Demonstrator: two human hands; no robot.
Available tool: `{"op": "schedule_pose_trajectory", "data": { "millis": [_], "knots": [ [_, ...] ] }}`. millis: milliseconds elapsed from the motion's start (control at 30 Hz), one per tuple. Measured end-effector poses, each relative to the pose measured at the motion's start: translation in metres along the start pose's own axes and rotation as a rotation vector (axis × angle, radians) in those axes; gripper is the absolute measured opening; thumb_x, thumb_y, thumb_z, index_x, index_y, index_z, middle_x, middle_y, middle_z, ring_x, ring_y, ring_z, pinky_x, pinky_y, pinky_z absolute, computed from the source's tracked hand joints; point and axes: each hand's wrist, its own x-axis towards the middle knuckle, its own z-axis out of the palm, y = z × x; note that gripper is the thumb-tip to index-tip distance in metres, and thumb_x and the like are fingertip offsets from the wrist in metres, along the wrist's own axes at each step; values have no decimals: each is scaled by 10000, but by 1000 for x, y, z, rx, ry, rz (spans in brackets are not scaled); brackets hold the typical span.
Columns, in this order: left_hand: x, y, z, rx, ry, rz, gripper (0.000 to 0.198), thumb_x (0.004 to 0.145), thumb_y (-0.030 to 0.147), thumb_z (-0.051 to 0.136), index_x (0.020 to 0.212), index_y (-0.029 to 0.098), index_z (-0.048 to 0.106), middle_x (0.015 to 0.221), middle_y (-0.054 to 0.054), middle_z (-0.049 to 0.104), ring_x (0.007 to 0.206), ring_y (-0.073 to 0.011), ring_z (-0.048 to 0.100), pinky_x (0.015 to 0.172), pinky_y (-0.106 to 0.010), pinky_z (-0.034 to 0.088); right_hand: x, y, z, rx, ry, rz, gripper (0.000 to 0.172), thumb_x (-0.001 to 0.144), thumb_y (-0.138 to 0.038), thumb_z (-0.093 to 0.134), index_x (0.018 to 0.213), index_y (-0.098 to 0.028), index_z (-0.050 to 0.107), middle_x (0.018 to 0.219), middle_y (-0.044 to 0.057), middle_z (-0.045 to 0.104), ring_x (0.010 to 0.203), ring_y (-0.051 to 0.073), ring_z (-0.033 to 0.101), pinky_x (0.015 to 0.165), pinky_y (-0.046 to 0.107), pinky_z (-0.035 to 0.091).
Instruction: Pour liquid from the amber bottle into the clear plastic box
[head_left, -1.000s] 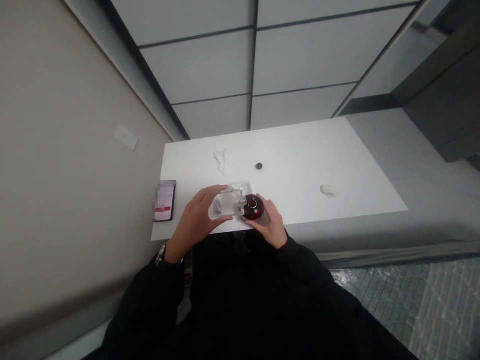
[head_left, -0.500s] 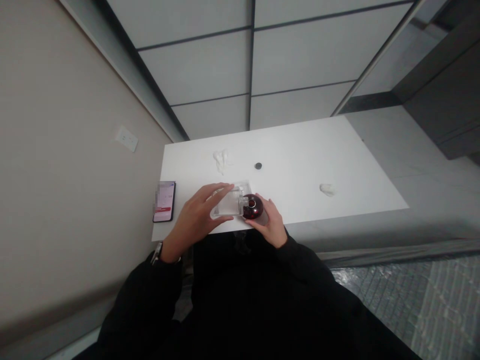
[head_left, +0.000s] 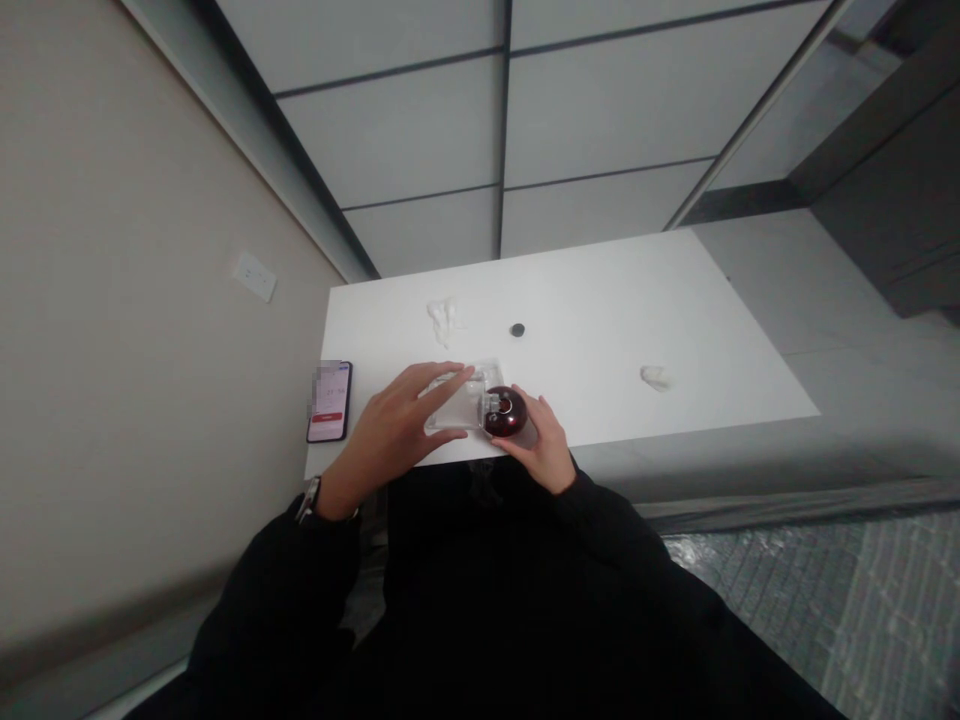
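Note:
My left hand (head_left: 405,425) is closed around a clear square glass bottle (head_left: 459,406), tipped on its side with its neck pointing right. That neck reaches over the open mouth of a dark red-brown round bottle (head_left: 504,420). My right hand (head_left: 546,445) grips the dark bottle from its right side, fingers wrapped about it. Whether liquid passes between the two bottles I cannot tell. Behind the clear bottle lies a flat clear object (head_left: 489,370), partly hidden by my left hand and the bottle.
A phone (head_left: 328,402) with a lit screen lies at the left edge of the white table (head_left: 592,320). Farther back are a crumpled tissue (head_left: 444,320) and a small dark cap (head_left: 517,330). Another crumpled tissue (head_left: 656,378) lies to the right. A wall stands close on the left.
The clear bottle's neck has shifted slightly right, farther over the dark bottle's mouth. My right hand keeps its hold on the dark bottle.

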Motion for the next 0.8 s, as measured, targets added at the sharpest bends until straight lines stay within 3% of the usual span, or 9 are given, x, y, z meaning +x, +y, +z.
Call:
{"op": "schedule_pose_trajectory", "data": {
  "millis": [800],
  "knots": [
    [6,3,-12,76,-29,48,745,899,400,795,1530,183,463,1420,-168,649,1311,-309,624,1069,-474,586,-1,-1,-2,-9,4,-13,783,869,-536,804,1535,-243,513,1554,150,580,1448,353,552,1270,652,302]
  ]
}}
